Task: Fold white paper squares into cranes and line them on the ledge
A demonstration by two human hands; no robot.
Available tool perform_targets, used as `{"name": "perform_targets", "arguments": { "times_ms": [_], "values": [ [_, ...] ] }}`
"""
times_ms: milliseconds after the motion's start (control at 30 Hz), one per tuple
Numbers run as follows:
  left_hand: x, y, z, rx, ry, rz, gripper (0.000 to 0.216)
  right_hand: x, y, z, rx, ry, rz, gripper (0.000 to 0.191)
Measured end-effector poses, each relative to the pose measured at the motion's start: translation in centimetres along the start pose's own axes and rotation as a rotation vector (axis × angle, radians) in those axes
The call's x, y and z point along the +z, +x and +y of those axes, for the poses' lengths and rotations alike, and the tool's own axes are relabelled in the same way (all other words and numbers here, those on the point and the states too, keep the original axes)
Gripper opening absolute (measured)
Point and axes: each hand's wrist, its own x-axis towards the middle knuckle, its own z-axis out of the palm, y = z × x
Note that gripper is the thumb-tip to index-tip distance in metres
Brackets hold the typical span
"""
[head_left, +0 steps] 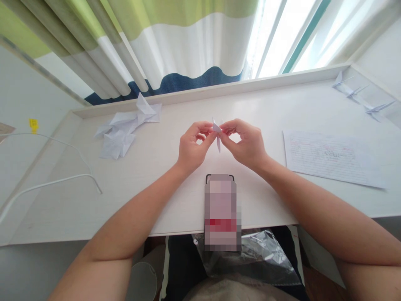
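Above the middle of the white desk (175,200), both my hands pinch a small folded piece of white paper (216,128). My left hand (194,144) grips it from the left between thumb and fingers. From the right, my right hand (246,140) holds it the same way, the two thumbs nearly meeting. A narrow pointed tip of the paper sticks down below the thumbs, and another point rises above. The fingertips hide part of its shape.
A phone (221,209) with a blurred screen lies at the desk's front edge. Crumpled and folded papers (125,125) are at the left, near a white cable (62,182). A lined sheet (332,159) lies at the right; several folded paper cranes (354,93) stand behind it.
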Motion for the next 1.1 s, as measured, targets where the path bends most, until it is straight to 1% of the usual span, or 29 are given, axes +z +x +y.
{"name": "perform_targets", "arguments": {
  "times_ms": [100, 200, 233, 267, 333, 367, 433, 500, 533, 700, 833, 1000, 1100],
  "values": [
    [0.1, -0.2, 0.0, -0.036, 0.027, -0.015, 0.016, 0.1, 0.0, 0.1, 0.015, 0.009, -0.010, 0.006],
    [0.1, -0.1, -0.3, -0.043, 0.012, -0.007, 0.018, 0.1, 0.0, 0.5, 0.020, 0.028, -0.012, 0.005],
    [0.1, 0.0, -0.5, -0.045, -0.008, 0.002, 0.020, 0.0, 0.0, 0.7, 0.036, 0.046, -0.005, 0.011],
    [0.0, 0.1, -0.6, -0.048, -0.036, 0.009, 0.023, 0.0, 0.1, 1.0, 0.069, 0.079, 0.005, 0.020],
    [-0.1, 0.3, -0.8, -0.057, -0.101, 0.006, 0.029, -0.1, 0.2, 1.6, 0.180, 0.203, 0.005, 0.041],
    [-0.2, 0.4, -0.9, -0.062, -0.132, -0.004, 0.031, -0.1, 0.2, 1.8, 0.253, 0.293, -0.023, 0.046],
    [-0.3, 0.6, -1.0, -0.063, -0.178, -0.041, 0.033, -0.2, 0.3, 2.1, 0.370, 0.466, -0.137, 0.044],
    [-0.4, 0.6, -1.0, -0.059, -0.201, -0.075, 0.033, -0.1, 0.4, 2.0, 0.424, 0.580, -0.227, 0.038],
    [-0.4, 0.6, -0.9, -0.060, -0.204, -0.090, 0.033, -0.1, 0.5, 1.9, 0.437, 0.614, -0.242, 0.038],
    [-0.4, 0.4, -1.0, -0.072, -0.209, -0.136, 0.036, -0.3, 0.8, 1.3, 0.504, 0.712, -0.218, 0.049],
    [-0.3, 0.1, -1.2, -0.060, -0.193, -0.167, 0.033, -0.6, 1.0, 1.2, 0.510, 0.749, -0.223, 0.049],
    [-0.4, -0.1, -1.5, 0.017, -0.045, -0.096, 0.028, -0.3, 1.0, 1.1, 0.500, 0.746, -0.220, 0.051],
    [-0.2, -0.1, -1.5, 0.047, -0.064, -0.035, 0.031, -0.2, 0.9, 1.0, 0.514, 0.740, -0.226, 0.052]
  ]
}}
